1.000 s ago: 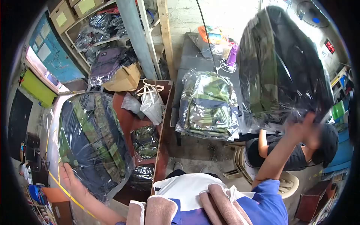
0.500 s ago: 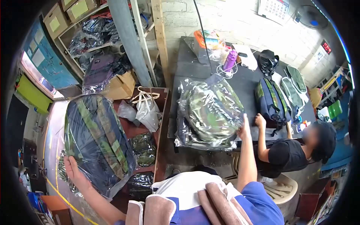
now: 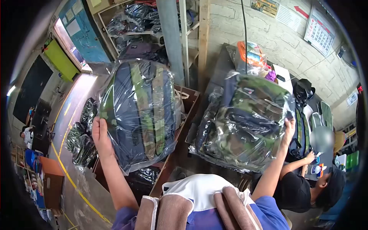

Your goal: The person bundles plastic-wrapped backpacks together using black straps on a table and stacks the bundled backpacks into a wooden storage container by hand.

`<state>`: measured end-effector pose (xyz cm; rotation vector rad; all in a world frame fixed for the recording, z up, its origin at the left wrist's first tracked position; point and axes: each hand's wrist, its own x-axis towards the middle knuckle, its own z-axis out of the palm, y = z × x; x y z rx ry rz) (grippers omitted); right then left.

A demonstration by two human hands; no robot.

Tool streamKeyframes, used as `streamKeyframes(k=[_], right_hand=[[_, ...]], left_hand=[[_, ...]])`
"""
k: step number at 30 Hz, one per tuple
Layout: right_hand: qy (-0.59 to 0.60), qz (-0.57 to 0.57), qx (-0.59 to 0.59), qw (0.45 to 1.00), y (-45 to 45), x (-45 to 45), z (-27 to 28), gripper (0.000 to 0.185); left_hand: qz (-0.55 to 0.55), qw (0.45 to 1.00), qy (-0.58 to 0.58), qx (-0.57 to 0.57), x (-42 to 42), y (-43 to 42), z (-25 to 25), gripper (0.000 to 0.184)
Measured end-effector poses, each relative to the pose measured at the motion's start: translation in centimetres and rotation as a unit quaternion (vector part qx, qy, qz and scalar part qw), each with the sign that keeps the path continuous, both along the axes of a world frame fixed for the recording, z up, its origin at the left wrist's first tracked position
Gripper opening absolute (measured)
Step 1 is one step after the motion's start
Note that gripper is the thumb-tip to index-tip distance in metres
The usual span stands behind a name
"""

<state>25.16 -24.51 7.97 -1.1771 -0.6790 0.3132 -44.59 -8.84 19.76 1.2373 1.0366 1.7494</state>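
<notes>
My left hand (image 3: 102, 138) is closed on the left edge of a dark blue and camouflage backpack (image 3: 143, 111) in a clear plastic bag. That backpack is held up with its straps facing me, over a brown wooden bin (image 3: 168, 177). On the right, my right hand (image 3: 289, 128) grips the plastic at the side of another bagged camouflage backpack (image 3: 255, 122). Its front pocket faces me, and it is raised at the near side of the black table (image 3: 219, 63). Beneath it is more clear plastic wrapping, partly hidden.
A co-worker in black (image 3: 303, 188) sits at the right by a dark backpack (image 3: 301, 134). More bagged packs (image 3: 82, 142) lie left of the bin. A grey post (image 3: 168, 34) and a loaded shelf (image 3: 132, 19) stand behind. A plastic tub (image 3: 249, 57) sits on the table.
My view has turned left. The right hand has closed on the right backpack, which now shows its front pocket. The left backpack has moved right and up, and my left fingers now grip its edge.
</notes>
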Motion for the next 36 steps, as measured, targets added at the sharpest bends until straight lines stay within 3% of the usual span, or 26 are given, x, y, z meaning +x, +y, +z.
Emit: streamKeyframes(k=[2,5,7,9,11,12,13,14,15,16,18,19,20,22,24,25,27,28,29,30,31,32,33,34,35,36], right_hand=[[-0.007,-0.032,-0.028,0.999,0.9,-0.5,-3.4,0.035],[-0.037,-0.05,-0.125,0.99,3.0,0.4,-14.2,0.036],[0.001,-0.074,-0.124,0.99,4.1,1.5,-21.8,0.036],[0.02,-0.134,-0.132,0.982,4.8,1.2,-24.0,0.037],[-0.123,-0.217,-0.314,0.916,4.2,-3.0,-16.9,0.044],[-0.279,-0.286,-0.312,0.862,4.5,-4.6,-14.3,0.049],[-0.327,-0.246,-0.285,0.867,4.5,-7.6,-8.8,0.049],[-0.3,-0.147,-0.276,0.901,4.6,-9.8,-4.7,0.054],[-0.184,0.033,-0.243,0.952,4.1,-12.3,-1.3,0.067],[-0.112,0.202,-0.226,0.946,2.6,-16.4,4.0,0.083],[-0.127,0.373,-0.042,0.918,0.4,-24.0,9.3,0.111],[-0.139,0.313,-0.036,0.939,-1.2,-26.1,10.1,0.109],[-0.15,0.251,-0.034,0.956,-2.7,-28.3,10.8,0.108],[-0.109,0.09,-0.022,0.99,-3.5,-27.2,9.8,0.081],[-0.016,0.023,0.081,0.996,-3.3,-24.0,10.2,0.057],[-0.025,0.023,0.077,0.996,-4.1,-22.3,10.2,0.056],[0.047,-0.004,0.027,0.999,-5.6,-19.0,8.1,0.05],[0.102,-0.002,0.0,0.995,-6.0,-18.3,7.3,0.043],[0.156,0.002,-0.028,0.987,-6.4,-17.6,6.2,0.036],[0.166,0.006,-0.129,0.978,-7.1,-15.7,3.8,0.023],[0.15,0.021,-0.15,0.977,-7.3,-13.5,-0.4,0.014],[0.141,0.008,-0.192,0.971,-6.8,-13.8,-1.8,0.013],[0.133,-0.007,-0.232,0.964,-6.3,-14.2,-3.1,0.014],[0.032,-0.019,-0.288,0.957,-6.4,-12.5,-7.9,0.016],[-0.067,-0.031,-0.342,0.937,-6.7,-10.9,-11.9,0.018],[0.023,-0.02,-0.323,0.946,-6.4,-12.1,-10.4,0.026]], left_hand=[[-0.025,0.999,0.036,0.028,0.9,0.5,0.1,0.015],[-0.048,0.997,0.038,0.036,3.0,1.1,0.1,0.015],[-0.069,0.996,0.038,0.047,4.9,1.3,0.6,0.016],[-0.06,0.997,-0.01,0.045,7.2,1.2,1.6,0.016],[-0.1,0.993,0.01,0.06,7.9,1.7,1.6,0.016],[-0.091,0.994,-0.008,0.067,9.0,1.8,1.8,0.016],[-0.078,0.994,-0.029,0.076,10.5,1.7,2.2,0.016],[-0.022,0.997,-0.05,0.061,14.0,0.2,3.8,0.015],[-0.041,0.995,-0.053,0.07,15.7,-0.1,3.3,0.015],[-0.042,0.994,-0.057,0.079,19.0,-1.7,4.1,0.015],[-0.205,0.972,-0.085,0.075,23.6,-5.8,4.5,0.01],[-0.315,0.947,-0.041,0.048,24.7,-7.9,4.2,0.01],[-0.382,0.903,0.08,0.181,25.5,-8.4,5.8,0.018],[-0.42,0.808,0.239,0.336,25.6,-8.5,8.9,0.034],[-0.329,0.863,0.175,0.341,25.7,-5.8,7.3,0.04],[-0.281,0.886,0.143,0.34,25.8,-4.4,6.5,0.043],[-0.171,0.947,0.213,0.167,25.4,-0.5,3.1,0.064],[-0.164,0.945,0.245,0.144,25.8,3.2,-1.1,0.074],[-0.245,0.942,0.227,0.035,26.5,5.5,-4.6,0.081],[-0.394,0.904,0.1,-0.13,27.5,5.0,-5.1,0.08],[-0.459,0.86,0.064,-0.213,28.1,5.9,-7.3,0.068],[-0.452,0.847,0.105,-0.258,29.1,7.4,-12.4,0.055],[-0.399,0.841,0.248,-0.27,29.8,7.7,-15.7,0.052],[-0.362,0.868,0.289,-0.177,30.3,7.7,-20.2,0.057],[-0.313,0.858,0.361,-0.189,30.7,7.3,-22.3,0.063],[-0.286,0.849,0.405,-0.182,30.8,6.6,-22.8,0.063]])
